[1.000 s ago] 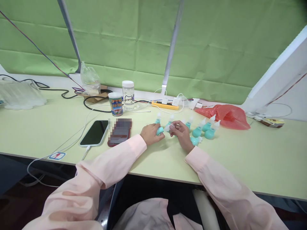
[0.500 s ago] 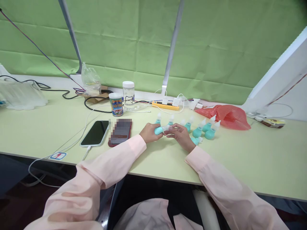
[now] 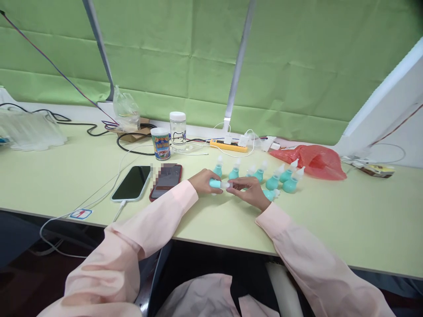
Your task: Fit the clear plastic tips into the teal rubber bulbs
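Observation:
Low over the table, my left hand (image 3: pixel 205 181) grips the teal bulb of a nasal aspirator (image 3: pixel 215 183) lying sideways. Its clear neck points right, toward my right hand (image 3: pixel 248 190). The thumb and fingers of that hand pinch the clear tip end; whether the tip is seated on the neck is too small to tell. Behind the hands several more teal aspirators stand upright, among them one at the left (image 3: pixel 217 170) and one at the right (image 3: pixel 291 183). Another aspirator (image 3: pixel 269 194) lies on its side next to my right wrist.
A red plastic bag (image 3: pixel 320 162) lies at the back right. Two phones, one with a white case (image 3: pixel 131 184) and one with a red case (image 3: pixel 167 181), rest left of my hands. Behind stand a printed can (image 3: pixel 161 145), a lidded jar (image 3: pixel 177 132) and a yellow power strip (image 3: pixel 228 145).
Both hands and the held aspirator have shifted slightly down, the left hand also a little left. The aspirator now lies more level, and more of the standing ones behind shows.

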{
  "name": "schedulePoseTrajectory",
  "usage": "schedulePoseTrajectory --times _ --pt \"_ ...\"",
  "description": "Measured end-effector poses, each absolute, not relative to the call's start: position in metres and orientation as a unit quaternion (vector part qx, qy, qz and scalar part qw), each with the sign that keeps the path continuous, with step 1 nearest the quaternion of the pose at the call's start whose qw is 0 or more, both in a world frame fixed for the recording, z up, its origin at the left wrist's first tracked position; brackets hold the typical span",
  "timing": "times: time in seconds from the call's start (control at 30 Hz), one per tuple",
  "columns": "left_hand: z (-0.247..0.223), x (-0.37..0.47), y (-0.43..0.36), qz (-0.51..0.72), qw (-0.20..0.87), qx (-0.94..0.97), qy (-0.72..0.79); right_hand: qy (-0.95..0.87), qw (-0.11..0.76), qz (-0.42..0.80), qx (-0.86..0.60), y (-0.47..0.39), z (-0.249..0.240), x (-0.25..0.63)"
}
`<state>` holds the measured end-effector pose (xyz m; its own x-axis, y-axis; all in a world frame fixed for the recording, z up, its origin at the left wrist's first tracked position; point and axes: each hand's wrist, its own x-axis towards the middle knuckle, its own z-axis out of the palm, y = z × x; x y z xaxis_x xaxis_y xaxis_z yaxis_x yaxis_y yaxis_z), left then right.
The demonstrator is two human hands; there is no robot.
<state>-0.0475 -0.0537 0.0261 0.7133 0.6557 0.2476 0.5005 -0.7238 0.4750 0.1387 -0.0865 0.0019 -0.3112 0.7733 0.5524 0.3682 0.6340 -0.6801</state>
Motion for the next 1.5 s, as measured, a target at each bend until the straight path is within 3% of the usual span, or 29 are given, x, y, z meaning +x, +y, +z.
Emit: schedulePoseTrajectory --times 0.17,0.33,0.53,0.87,1.5 --pt "0.027 -0.049 -0.052 0.188 0.232 0.900 0.316 -0.827 0.468 0.075 -0.301 -0.088 -0.003 0.138" --pt "0.027 -0.049 -0.051 0.165 0.311 0.883 0.309 -0.814 0.496 0.050 -0.299 -0.091 -0.006 0.134" --pt "0.026 -0.042 -0.056 0.209 0.239 0.886 0.337 -0.780 0.494 0.154 -0.352 -0.089 -0.008 0.133" --pt "0.027 -0.040 -0.061 0.176 0.076 0.922 0.338 -0.741 0.378 0.405 -0.380 -0.090 0.003 0.138" --pt "0.026 -0.038 -0.067 0.122 -0.081 0.925 0.351 -0.592 0.348 0.597 -0.416 -0.088 0.003 0.134"
